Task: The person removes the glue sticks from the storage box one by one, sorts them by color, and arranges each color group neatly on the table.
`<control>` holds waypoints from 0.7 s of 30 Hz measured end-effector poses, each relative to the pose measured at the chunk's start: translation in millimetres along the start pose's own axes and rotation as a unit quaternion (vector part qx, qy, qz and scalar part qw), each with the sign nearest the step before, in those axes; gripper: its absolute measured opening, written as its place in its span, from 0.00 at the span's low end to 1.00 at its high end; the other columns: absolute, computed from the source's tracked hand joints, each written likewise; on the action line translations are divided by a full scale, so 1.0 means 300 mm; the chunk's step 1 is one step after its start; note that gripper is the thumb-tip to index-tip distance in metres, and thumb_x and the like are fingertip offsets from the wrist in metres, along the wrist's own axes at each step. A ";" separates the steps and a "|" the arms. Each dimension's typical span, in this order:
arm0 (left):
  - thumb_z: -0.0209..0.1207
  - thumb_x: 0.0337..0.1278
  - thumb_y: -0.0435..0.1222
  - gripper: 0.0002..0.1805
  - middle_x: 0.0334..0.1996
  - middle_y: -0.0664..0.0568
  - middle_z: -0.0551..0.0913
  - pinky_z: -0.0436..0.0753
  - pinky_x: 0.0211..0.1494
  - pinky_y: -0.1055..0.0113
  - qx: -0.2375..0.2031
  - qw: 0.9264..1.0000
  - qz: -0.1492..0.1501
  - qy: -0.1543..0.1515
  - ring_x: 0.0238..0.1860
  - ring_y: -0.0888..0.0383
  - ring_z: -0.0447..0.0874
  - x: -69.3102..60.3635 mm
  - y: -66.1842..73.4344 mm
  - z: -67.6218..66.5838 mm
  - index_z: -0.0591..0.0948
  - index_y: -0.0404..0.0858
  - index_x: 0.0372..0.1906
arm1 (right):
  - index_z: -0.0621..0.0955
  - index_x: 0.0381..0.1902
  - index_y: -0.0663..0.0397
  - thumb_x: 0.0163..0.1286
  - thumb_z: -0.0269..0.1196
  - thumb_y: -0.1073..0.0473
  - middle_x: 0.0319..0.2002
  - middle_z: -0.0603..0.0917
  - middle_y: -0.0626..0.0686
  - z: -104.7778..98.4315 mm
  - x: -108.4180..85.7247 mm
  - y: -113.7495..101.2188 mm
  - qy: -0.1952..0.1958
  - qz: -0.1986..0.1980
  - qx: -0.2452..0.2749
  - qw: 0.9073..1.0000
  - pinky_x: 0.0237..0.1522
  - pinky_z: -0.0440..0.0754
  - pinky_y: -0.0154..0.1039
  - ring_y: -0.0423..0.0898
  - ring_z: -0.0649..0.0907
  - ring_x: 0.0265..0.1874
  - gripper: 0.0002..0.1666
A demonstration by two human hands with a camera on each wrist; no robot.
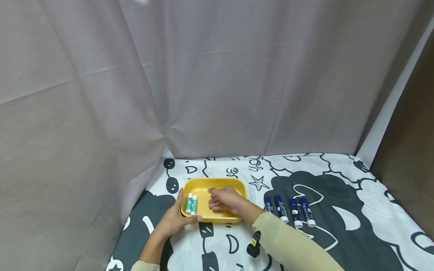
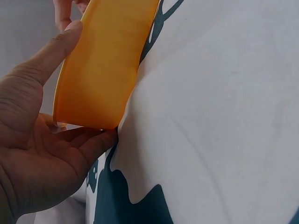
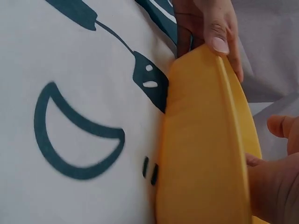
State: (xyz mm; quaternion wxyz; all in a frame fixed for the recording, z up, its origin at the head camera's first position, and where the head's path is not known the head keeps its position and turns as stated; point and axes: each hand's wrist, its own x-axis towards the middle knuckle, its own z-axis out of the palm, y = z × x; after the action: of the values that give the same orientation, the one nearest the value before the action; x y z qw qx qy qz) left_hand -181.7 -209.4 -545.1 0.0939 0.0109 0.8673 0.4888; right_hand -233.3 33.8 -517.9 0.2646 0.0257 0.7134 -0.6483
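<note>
A yellow tray [image 1: 222, 219] lies on the patterned cloth. My left hand [image 1: 173, 220] grips its near left corner, with the thumb on the front rim and the fingers around the end wall, as the left wrist view also shows. Two green-and-white glue sticks [image 1: 194, 205] lie side by side at the tray's left end. My right hand [image 1: 225, 199] is inside the tray, right of the glue sticks, its fingers loosely bent. No object shows in it. From the right wrist view, the tray wall [image 3: 201, 140] hides most of its fingers, while the thumb [image 3: 280, 125] stands apart.
Several blue glue sticks with white ends [image 1: 306, 212] lie in a loose row right of the tray, beyond my right forearm. A black wrist camera [image 1: 253, 245] hangs under the right sleeve. Grey curtain [image 1: 217, 94] rises behind the cloth, and a brown panel [image 1: 407, 150] stands at right.
</note>
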 end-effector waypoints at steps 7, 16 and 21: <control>0.88 0.44 0.54 0.82 0.84 0.29 0.67 0.68 0.84 0.32 0.006 1.000 0.004 0.001 0.81 0.33 0.70 0.010 -0.009 0.003 0.42 0.43 0.93 | 0.76 0.69 0.80 0.83 0.64 0.47 0.57 0.89 0.70 0.053 0.026 0.014 -0.009 0.009 0.039 0.999 0.56 0.94 0.45 0.56 0.94 0.51 0.38; 0.89 0.43 0.53 0.82 0.83 0.30 0.68 0.69 0.83 0.34 -0.008 1.000 0.005 -0.002 0.78 0.36 0.74 0.008 -0.016 0.005 0.42 0.43 0.93 | 0.78 0.67 0.77 0.82 0.65 0.50 0.58 0.89 0.70 0.117 0.056 0.022 -0.021 0.015 0.078 0.997 0.57 0.94 0.44 0.54 0.93 0.50 0.34; 0.89 0.44 0.50 0.81 0.83 0.29 0.68 0.68 0.84 0.33 -0.015 1.000 0.010 -0.002 0.79 0.35 0.73 -0.001 -0.007 -0.001 0.42 0.43 0.93 | 0.80 0.65 0.75 0.81 0.66 0.53 0.55 0.90 0.68 0.139 0.073 0.021 -0.022 0.014 0.083 0.996 0.56 0.94 0.45 0.53 0.94 0.48 0.30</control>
State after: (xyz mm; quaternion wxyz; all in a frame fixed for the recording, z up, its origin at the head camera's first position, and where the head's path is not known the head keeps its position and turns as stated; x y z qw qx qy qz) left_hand -181.1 -210.8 -546.8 0.0909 0.0192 0.8596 0.5025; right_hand -235.2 -11.0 -533.4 0.2864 0.0427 0.6508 -0.7019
